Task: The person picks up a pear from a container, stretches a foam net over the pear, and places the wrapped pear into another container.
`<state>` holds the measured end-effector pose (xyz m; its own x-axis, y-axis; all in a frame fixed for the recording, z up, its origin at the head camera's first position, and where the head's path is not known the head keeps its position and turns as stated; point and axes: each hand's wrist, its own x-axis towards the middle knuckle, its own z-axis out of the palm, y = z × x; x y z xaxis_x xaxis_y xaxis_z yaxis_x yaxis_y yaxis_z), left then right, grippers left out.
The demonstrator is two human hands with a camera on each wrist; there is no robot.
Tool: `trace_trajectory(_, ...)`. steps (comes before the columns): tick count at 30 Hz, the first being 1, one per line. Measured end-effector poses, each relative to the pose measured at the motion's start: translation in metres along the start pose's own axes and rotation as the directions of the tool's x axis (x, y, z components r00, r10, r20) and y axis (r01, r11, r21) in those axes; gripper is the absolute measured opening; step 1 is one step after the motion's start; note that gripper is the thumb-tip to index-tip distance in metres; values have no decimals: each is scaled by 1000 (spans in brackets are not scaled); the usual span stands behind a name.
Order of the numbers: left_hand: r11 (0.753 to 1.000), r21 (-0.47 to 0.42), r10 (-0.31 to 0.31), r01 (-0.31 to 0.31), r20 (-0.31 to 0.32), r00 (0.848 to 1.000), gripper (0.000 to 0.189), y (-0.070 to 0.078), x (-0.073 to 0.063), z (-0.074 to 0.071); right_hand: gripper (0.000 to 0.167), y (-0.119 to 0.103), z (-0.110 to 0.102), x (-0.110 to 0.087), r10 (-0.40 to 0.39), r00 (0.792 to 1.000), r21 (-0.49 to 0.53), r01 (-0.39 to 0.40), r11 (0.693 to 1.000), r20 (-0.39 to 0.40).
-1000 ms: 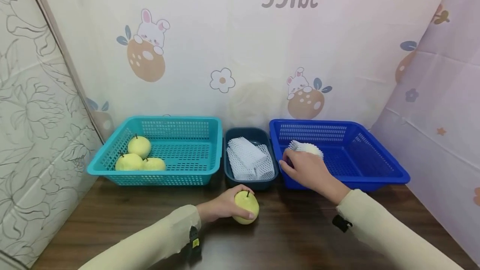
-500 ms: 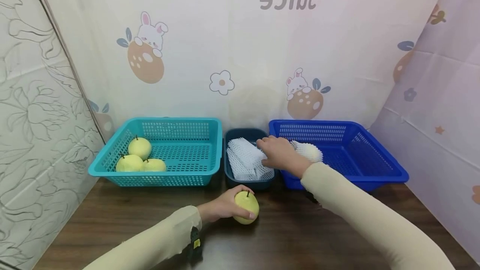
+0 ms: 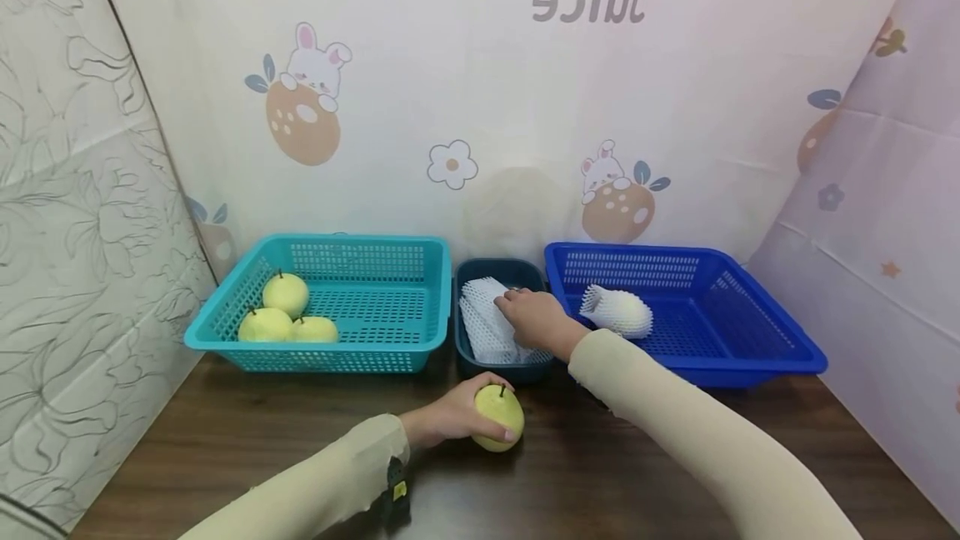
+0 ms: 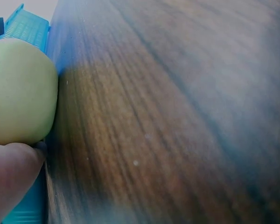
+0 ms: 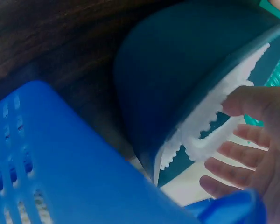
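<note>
My left hand (image 3: 459, 417) grips a yellow-green pear (image 3: 501, 417) at the tabletop, its thumb across the front and the stem up. In the left wrist view the thumb (image 4: 14, 175) presses the pear's (image 4: 21, 93) side. My right hand (image 3: 536, 322) is over the small dark teal bin (image 3: 468, 363), which holds several white foam net sleeves (image 3: 486, 315). In the right wrist view the thumb is right at the foam sleeves (image 5: 207, 109), with the other fingers (image 5: 238, 175) spread loosely apart from it.
A turquoise basket (image 3: 322, 359) with 3 pears (image 3: 285, 296) stands at the left. At the right is a blue basket (image 3: 738, 373) with a net-wrapped pear (image 3: 626, 312) in it. The dark wooden table (image 3: 600, 473) meets a printed curtain (image 3: 390, 107) behind.
My right hand has moved left from the wrapped pear in the blue basket to over the foam sleeves in the bin. The left hand keeps its hold on the pear.
</note>
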<state>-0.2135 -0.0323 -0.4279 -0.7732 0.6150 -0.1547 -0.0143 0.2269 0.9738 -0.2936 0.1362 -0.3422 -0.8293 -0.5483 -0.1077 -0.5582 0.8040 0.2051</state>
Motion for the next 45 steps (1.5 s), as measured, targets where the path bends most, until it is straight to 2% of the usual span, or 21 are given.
trace_trajectory(8, 1000, 10, 7, -7, 10, 1000, 52, -1, 3, 2, 42, -1, 7, 1, 8, 1000, 13, -7, 1000, -29)
trace_trajectory(14, 1000, 17, 10, -10, 9, 1000, 53, -2, 4, 1, 37, 6, 4, -1, 31, 991, -7, -33, 999, -133)
trace_trajectory(18, 1000, 17, 14, -14, -1, 1000, 52, -2, 4, 1, 36, 12, -1, -4, 63, 979, 42, -56, 998, -193)
trace_trajectory(22, 1000, 14, 17, -17, -9, 1000, 52, -1, 2, 2, 31, 19, -8, -8, 81, 959, 119, -50, 992, -271)
trace_trajectory(27, 1000, 23, 10, -10, -9, 1000, 52, -1, 2, 2, 25, 26, -18, -14, 96, 916, 199, -18, 980, -391)
trace_trajectory(30, 1000, 29, 7, -7, -4, 1000, 52, -2, 3, 1, 24, 30, -26, -19, 117, 894, 270, 5, 963, -433)
trace_trajectory(33, 999, 35, -5, 5, 4, 1000, 51, -3, 4, 0, 23, 34, -35, -26, 134, 885, 328, 23, 944, -447)
trace_trajectory(37, 999, 45, -19, 18, 15, 1000, 51, -2, 4, -2, 21, 38, -45, -38, 133, 884, 373, 50, 927, -448)
trace_trajectory(45, 994, 111, 6, -12, 49, 999, 54, 3, 2, -7, 19, 41, -65, -68, 172, 881, 465, 60, 883, -441)
